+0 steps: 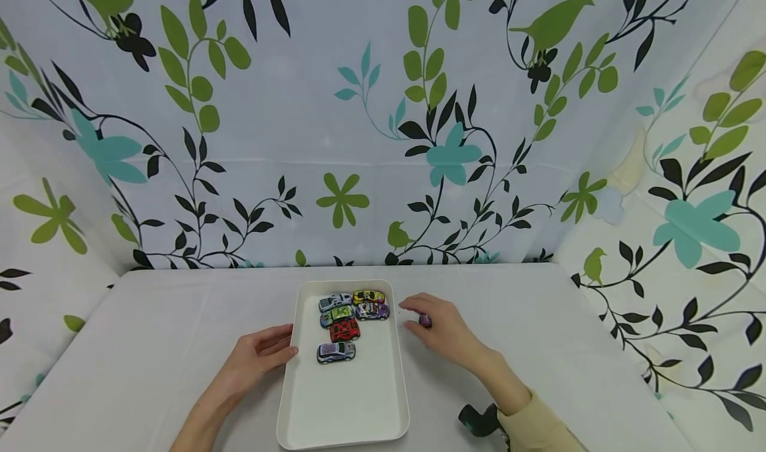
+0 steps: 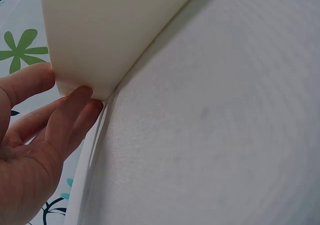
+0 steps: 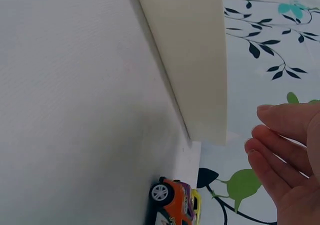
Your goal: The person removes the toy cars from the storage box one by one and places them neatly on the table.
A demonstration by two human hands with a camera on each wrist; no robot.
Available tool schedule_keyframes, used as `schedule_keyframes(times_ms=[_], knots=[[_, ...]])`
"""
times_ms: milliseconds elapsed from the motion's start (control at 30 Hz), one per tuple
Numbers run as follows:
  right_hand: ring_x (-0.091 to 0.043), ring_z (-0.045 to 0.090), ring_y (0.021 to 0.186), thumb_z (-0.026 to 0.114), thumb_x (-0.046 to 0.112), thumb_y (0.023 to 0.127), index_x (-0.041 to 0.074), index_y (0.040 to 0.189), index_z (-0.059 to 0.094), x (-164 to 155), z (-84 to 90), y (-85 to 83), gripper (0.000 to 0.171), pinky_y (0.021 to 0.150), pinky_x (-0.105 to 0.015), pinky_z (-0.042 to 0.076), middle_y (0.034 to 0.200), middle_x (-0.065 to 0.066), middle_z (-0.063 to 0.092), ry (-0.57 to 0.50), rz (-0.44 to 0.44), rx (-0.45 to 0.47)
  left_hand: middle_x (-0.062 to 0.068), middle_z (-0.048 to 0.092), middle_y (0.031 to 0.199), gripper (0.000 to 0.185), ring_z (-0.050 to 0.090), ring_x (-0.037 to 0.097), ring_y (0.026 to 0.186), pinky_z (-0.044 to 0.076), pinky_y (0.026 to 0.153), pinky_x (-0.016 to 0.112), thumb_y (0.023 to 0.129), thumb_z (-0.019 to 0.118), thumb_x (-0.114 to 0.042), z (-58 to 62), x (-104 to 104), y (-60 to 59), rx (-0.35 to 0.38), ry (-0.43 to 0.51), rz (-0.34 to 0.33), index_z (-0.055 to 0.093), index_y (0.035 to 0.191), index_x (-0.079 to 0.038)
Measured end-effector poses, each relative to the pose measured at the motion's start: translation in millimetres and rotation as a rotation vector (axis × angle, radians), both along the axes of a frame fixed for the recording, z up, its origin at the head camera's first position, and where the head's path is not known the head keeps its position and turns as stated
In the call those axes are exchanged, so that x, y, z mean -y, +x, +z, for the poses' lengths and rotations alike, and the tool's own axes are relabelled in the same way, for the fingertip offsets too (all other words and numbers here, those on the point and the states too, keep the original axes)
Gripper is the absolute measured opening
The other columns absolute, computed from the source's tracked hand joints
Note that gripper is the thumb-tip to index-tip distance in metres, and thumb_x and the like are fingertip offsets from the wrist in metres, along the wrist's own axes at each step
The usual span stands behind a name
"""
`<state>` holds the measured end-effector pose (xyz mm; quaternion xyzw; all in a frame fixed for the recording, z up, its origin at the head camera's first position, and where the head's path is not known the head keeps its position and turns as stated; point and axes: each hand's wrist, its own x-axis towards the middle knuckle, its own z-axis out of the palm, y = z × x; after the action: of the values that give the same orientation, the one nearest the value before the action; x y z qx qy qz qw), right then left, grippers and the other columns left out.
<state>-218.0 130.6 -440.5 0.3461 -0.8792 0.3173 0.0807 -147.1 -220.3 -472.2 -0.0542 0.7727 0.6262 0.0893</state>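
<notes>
A white rectangular tray (image 1: pixel 347 405) lies on the table with several small toy cars on its far half. Among them are a red toy car (image 1: pixel 345 330), a yellow one (image 1: pixel 368 296) and a silver-and-dark one (image 1: pixel 336 352) nearest me. My left hand (image 1: pixel 263 357) touches the tray's left side, fingertips against its wall and rim. Just off the tray's right side, my right hand (image 1: pixel 445 329) holds nothing, its fingers loosely bent. Beneath it, partly hidden, shows a purple toy car (image 1: pixel 425 320). An orange-and-purple toy car (image 3: pixel 175 205) stands on the table in the right wrist view.
A white cloth covers the table (image 1: pixel 149 345). Behind it hangs a curtain (image 1: pixel 299 139) printed with leaves and birds. A black object (image 1: pixel 479 420) sits by the right sleeve (image 1: pixel 538 425).
</notes>
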Motion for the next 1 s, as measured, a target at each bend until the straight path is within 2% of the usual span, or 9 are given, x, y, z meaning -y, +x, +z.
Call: schedule_keyframes(times_ms=[167,267,500,667,800,1000], knots=[[-0.021,0.068,0.103,0.074,0.008,0.089,0.007,0.119,0.07,14.1,7.5,-4.4,0.03,0.084,-0.04,0.059,0.118,-0.005,0.071,0.047,0.026,0.013,0.027,0.054,0.141,0.061,0.054,0.038,0.132,0.057,0.095,0.032,0.091,0.074,-0.016,0.0,0.5,0.2,-0.002,0.006,0.001,0.049,0.142,0.006],[-0.023,0.068,0.109,0.074,0.01,0.09,0.006,0.121,0.069,22.0,10.0,-7.9,0.032,0.091,-0.042,0.058,0.118,-0.007,0.071,0.085,0.04,0.021,0.027,0.054,0.141,0.061,0.054,0.038,0.132,0.057,0.094,0.032,0.091,0.074,-0.015,0.1,0.3,0.7,-0.002,0.005,0.0,0.049,0.142,0.006],[-0.027,0.067,0.112,0.073,0.014,0.092,0.003,0.122,0.068,39.2,14.5,-17.6,0.033,0.097,-0.046,0.055,0.12,-0.011,0.07,0.175,0.053,0.11,0.027,0.054,0.141,0.06,0.054,0.038,0.131,0.057,0.093,0.033,0.091,0.074,-0.014,1.1,-1.1,1.6,0.005,0.002,0.004,0.049,0.142,0.007],[-0.028,0.065,0.113,0.074,0.013,0.091,0.002,0.122,0.068,49.2,18.6,-23.4,0.034,0.099,-0.048,0.052,0.122,-0.011,0.069,0.273,0.072,0.103,0.028,0.054,0.141,0.06,0.054,0.039,0.131,0.058,0.093,0.033,0.091,0.073,-0.013,0.3,-1.2,0.8,0.003,0.005,-0.003,0.048,0.142,0.007],[-0.03,0.064,0.115,0.074,0.012,0.091,-0.001,0.122,0.068,56.4,22.1,-27.2,0.034,0.102,-0.048,0.051,0.123,-0.014,0.068,0.299,0.1,0.122,0.029,0.053,0.141,0.06,0.054,0.04,0.131,0.058,0.092,0.034,0.092,0.073,-0.013,-0.8,-0.8,0.8,-0.003,0.002,-0.009,0.047,0.142,0.008],[-0.03,0.062,0.118,0.074,0.011,0.089,0.0,0.121,0.069,67.2,21.0,-33.8,0.033,0.103,-0.045,0.05,0.124,-0.013,0.067,0.358,0.071,0.183,0.03,0.053,0.141,0.06,0.053,0.04,0.131,0.058,0.092,0.033,0.092,0.073,-0.011,-1.8,-0.2,1.3,-0.006,0.016,-0.004,0.047,0.142,0.009]])
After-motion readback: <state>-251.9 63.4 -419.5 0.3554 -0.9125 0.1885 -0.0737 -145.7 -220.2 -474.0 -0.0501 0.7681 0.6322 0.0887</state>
